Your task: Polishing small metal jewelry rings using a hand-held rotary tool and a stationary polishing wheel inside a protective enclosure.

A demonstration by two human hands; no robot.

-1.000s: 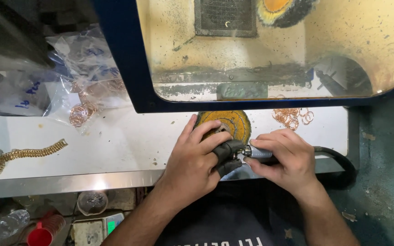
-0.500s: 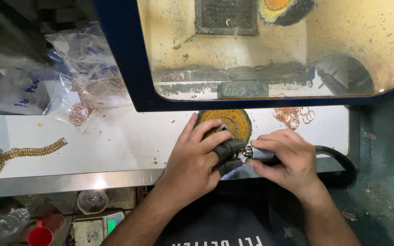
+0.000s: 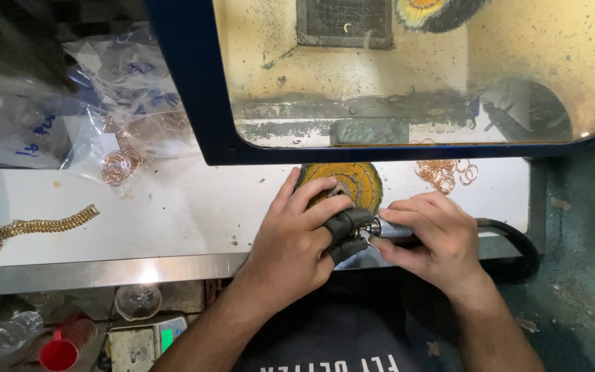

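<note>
Nothing much is shifting since a second ago: my left hand (image 3: 290,244), two fingertips in black cots, is still pinching a small workpiece (image 3: 361,236) I cannot make out, while my right hand (image 3: 428,241) is gripping the rotary handpiece (image 3: 390,229) against it, just below the yellow buffing wheel (image 3: 352,182). I am judging light, steady pressure best, both wrists braced on the bench (image 3: 173,207).

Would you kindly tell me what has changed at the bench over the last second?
Nothing visibly changed. The left hand, with dark covers on two fingers, and the right hand hold the same grip around the metal handpiece beside the yellow buffing wheel. The gold chain and copper rings lie unmoved.
</note>
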